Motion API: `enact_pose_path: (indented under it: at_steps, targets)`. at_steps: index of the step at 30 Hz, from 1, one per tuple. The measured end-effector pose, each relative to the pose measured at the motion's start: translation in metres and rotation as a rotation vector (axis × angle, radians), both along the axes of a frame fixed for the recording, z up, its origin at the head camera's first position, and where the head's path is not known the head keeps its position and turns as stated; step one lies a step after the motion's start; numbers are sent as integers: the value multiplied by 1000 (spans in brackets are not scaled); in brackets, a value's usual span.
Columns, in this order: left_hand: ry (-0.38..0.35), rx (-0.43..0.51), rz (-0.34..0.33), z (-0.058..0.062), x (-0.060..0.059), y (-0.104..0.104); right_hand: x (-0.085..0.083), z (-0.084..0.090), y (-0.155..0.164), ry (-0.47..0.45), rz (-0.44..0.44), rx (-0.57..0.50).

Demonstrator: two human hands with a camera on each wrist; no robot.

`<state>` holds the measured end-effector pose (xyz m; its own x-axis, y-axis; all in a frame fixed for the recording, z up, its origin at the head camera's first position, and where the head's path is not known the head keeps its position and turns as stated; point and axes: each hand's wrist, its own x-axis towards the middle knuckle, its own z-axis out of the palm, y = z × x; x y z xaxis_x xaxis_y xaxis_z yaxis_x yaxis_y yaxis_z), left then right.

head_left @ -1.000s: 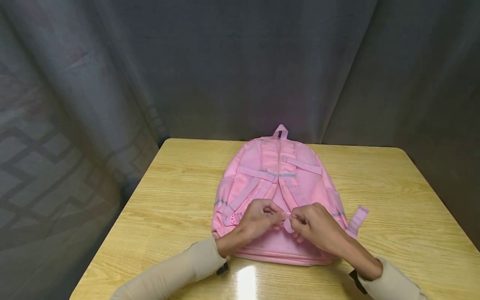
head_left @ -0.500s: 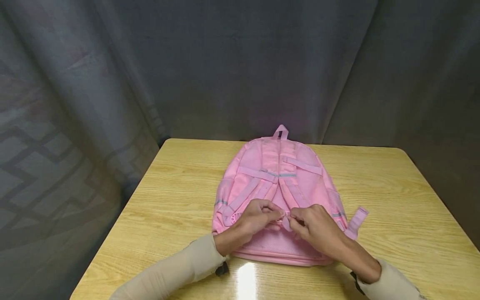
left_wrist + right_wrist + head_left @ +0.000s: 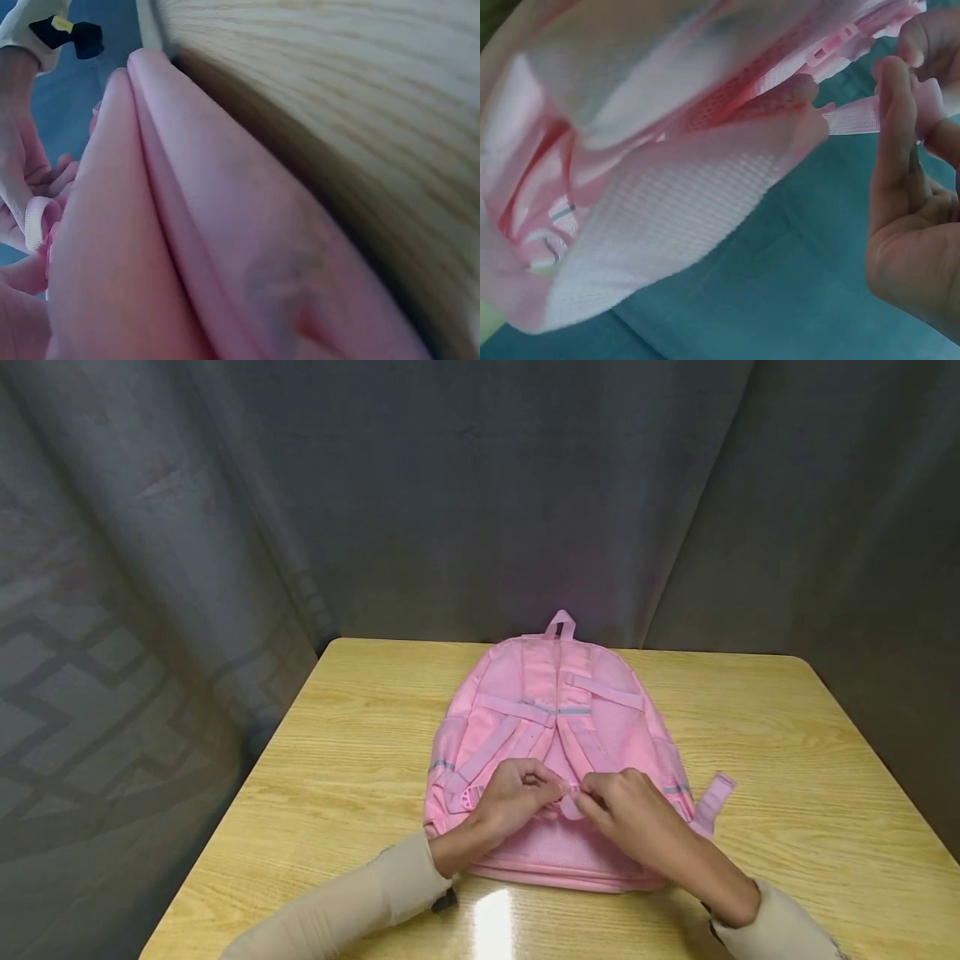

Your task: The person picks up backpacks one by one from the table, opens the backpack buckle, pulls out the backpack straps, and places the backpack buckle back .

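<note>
Backpack [image 3: 553,752] lies straps-up mid-tabletop [image 3: 787,760]. Left hand [image 3: 517,793] and right hand [image 3: 633,810] meet over its lower middle, fingers of both pinching a strap end [image 3: 572,806]. Barely moved since a second ago: likely still working the strap.

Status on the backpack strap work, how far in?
Done: the pink backpack lies straps-up on the table. In hand: left hand and right hand both pinch the strap webbing near its lower end. Left: the other strap end lies untouched.
</note>
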<state>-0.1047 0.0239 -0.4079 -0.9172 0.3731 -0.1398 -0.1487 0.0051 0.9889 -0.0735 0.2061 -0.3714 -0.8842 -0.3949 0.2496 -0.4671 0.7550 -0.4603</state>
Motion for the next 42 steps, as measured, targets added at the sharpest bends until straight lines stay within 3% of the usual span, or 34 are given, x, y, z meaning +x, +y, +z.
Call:
enact_pose_path:
  at_steps: [7, 11, 13, 18, 25, 34, 42]
  targets:
    - [281, -173, -34, -1, 6, -2, -3, 6, 3, -185, 24, 3]
    - [345, -205, -43, -2, 8, -3, -3, 5, 3, -208, 45, -11]
    - [324, -194, -49, -2, 7, -3, -3, 4, 2, -200, 53, -21]
    - [186, -148, -54, 0, 4, -3, -1, 1, 1, -110, 73, -35]
    - [32, -55, -22, 4, 1, -1, 0, -4, 0, 15, 48, -106]
    - [-79, 15, -6, 4, 1, 1, 1, -9, -1, 103, 63, -135]
    - [-109, 45, -15, 4, 1, 0, 0, -13, -2, 180, 75, -126]
